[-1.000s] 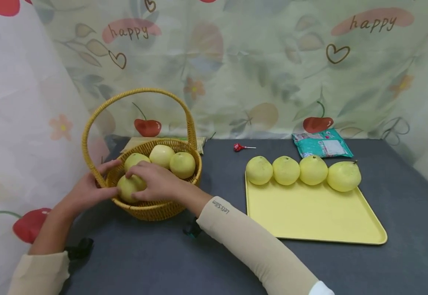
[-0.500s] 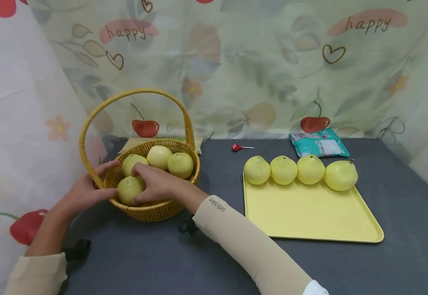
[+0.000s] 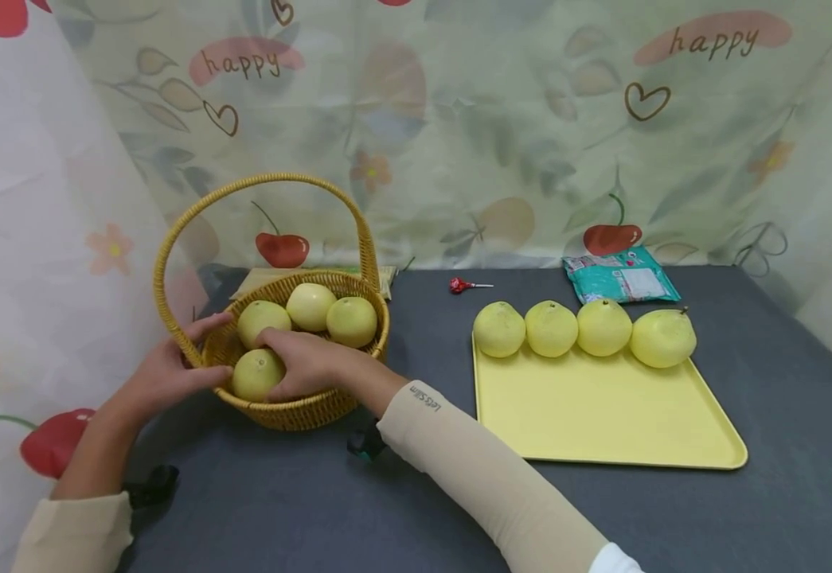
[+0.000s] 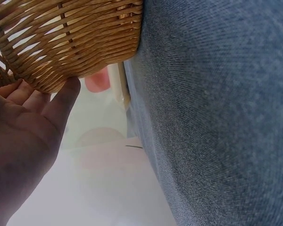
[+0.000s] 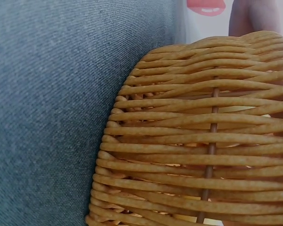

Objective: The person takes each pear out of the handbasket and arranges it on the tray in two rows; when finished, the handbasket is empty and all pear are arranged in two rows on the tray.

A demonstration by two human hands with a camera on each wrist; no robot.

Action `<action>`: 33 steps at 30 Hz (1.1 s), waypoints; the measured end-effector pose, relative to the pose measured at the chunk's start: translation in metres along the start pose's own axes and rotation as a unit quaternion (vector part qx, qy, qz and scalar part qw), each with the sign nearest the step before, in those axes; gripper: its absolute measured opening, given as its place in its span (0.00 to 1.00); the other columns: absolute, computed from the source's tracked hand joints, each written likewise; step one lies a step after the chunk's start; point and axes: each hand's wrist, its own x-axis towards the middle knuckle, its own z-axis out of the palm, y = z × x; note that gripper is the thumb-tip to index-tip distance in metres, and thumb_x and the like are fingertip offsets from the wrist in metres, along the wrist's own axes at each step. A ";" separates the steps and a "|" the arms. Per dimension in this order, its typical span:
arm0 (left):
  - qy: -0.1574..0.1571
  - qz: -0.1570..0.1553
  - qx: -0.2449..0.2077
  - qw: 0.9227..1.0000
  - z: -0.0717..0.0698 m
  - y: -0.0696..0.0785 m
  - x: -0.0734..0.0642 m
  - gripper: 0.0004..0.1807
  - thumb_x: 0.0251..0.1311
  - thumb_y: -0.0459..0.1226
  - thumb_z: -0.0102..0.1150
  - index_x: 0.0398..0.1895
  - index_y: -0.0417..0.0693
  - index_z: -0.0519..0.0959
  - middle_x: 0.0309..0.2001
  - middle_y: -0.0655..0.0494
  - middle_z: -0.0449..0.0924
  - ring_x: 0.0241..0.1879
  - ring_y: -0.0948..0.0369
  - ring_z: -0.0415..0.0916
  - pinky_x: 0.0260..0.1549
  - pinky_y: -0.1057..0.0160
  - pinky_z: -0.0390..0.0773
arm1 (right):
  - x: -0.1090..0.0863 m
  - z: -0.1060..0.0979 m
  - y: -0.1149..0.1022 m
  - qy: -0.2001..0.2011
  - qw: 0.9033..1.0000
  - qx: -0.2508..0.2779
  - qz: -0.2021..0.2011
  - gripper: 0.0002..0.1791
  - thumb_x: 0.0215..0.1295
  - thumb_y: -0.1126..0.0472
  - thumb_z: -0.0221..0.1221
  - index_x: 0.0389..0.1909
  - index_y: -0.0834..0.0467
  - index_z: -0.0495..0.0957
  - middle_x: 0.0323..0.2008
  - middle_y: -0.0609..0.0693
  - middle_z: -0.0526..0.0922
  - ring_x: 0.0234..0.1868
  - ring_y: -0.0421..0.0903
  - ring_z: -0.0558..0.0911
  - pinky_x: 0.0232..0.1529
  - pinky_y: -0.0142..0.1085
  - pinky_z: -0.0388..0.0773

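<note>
At the left of the head view, a wicker basket (image 3: 301, 414) with a tall arched handle holds several round, pale yellow-green pears. My left hand (image 3: 172, 368) grips the basket's left rim by the handle's foot; in the left wrist view, its fingers (image 4: 61, 104) reach round the woven edge. My right hand (image 3: 311, 362) reaches over the near rim and holds the front pear (image 3: 256, 376) low in the basket, thumb and fingers on its right side. Other pears lie behind: one at left (image 3: 263, 320), a paler pear (image 3: 311, 307), and a right-hand pear (image 3: 352, 321). Woven wall (image 5: 203, 141) fills most of the right wrist view.
A yellow tray (image 3: 602, 422) lies at right, with several pears (image 3: 552, 330) in a row along its far edge. Behind it sit a teal packet (image 3: 622, 275) and a red lollipop (image 3: 460, 285). A beige flat packet (image 3: 387, 278) lies behind the basket. Printed curtains enclose the grey table.
The front pear has turned and shifted slightly right, showing its dimple. My right fingers have slid from over its top to its right side. My left hand stays at the rim.
</note>
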 end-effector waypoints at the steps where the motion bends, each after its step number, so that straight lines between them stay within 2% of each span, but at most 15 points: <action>1: 0.001 0.000 0.000 1.000 0.000 0.000 0.000 0.41 0.63 0.34 0.67 0.76 0.38 0.59 0.73 0.35 0.57 0.66 0.41 0.59 0.44 0.80 0.68 | 0.000 0.000 0.000 -0.001 1.000 0.003 0.001 0.33 0.62 0.54 0.69 0.64 0.55 0.67 0.52 0.43 0.74 0.47 0.36 0.74 0.47 0.26 0.69; 9: 0.007 0.006 0.003 1.000 0.000 0.000 -0.001 0.40 0.62 0.33 0.66 0.76 0.37 0.59 0.72 0.35 0.58 0.65 0.41 0.59 0.44 0.80 0.68 | 0.000 -0.001 0.001 0.001 1.000 0.010 -0.028 0.32 0.62 0.54 0.69 0.64 0.58 0.69 0.53 0.44 0.74 0.47 0.35 0.73 0.47 0.25 0.68; 16: 0.001 -0.002 0.010 1.000 -0.001 0.000 0.000 0.41 0.63 0.34 0.66 0.76 0.38 0.59 0.73 0.36 0.58 0.66 0.41 0.59 0.44 0.80 0.67 | -0.003 -0.003 0.000 0.022 0.999 0.047 -0.005 0.33 0.60 0.55 0.69 0.63 0.58 0.68 0.50 0.43 0.73 0.44 0.38 0.75 0.42 0.27 0.71; 22: 0.001 0.000 0.013 1.000 -0.001 0.001 -0.001 0.40 0.62 0.34 0.66 0.76 0.38 0.59 0.73 0.35 0.57 0.66 0.40 0.59 0.44 0.80 0.67 | -0.003 -0.005 -0.004 0.064 0.998 0.016 0.017 0.35 0.55 0.53 0.71 0.62 0.58 0.68 0.45 0.42 0.74 0.39 0.39 0.76 0.37 0.28 0.73; 27: 0.003 -0.001 0.018 1.000 0.001 0.002 -0.001 0.40 0.62 0.35 0.67 0.76 0.40 0.60 0.72 0.35 0.58 0.64 0.42 0.61 0.43 0.78 0.68 | -0.008 -0.009 -0.005 0.086 0.995 0.041 0.034 0.38 0.52 0.55 0.71 0.63 0.58 0.68 0.47 0.44 0.73 0.40 0.40 0.76 0.36 0.30 0.74; 33: 0.005 0.002 0.014 1.000 0.001 0.003 -0.001 0.40 0.62 0.35 0.67 0.75 0.39 0.60 0.72 0.35 0.58 0.62 0.42 0.63 0.43 0.78 0.68 | -0.016 -0.014 -0.006 0.095 0.994 0.049 0.031 0.42 0.53 0.55 0.71 0.68 0.60 0.66 0.52 0.47 0.73 0.44 0.41 0.74 0.39 0.30 0.73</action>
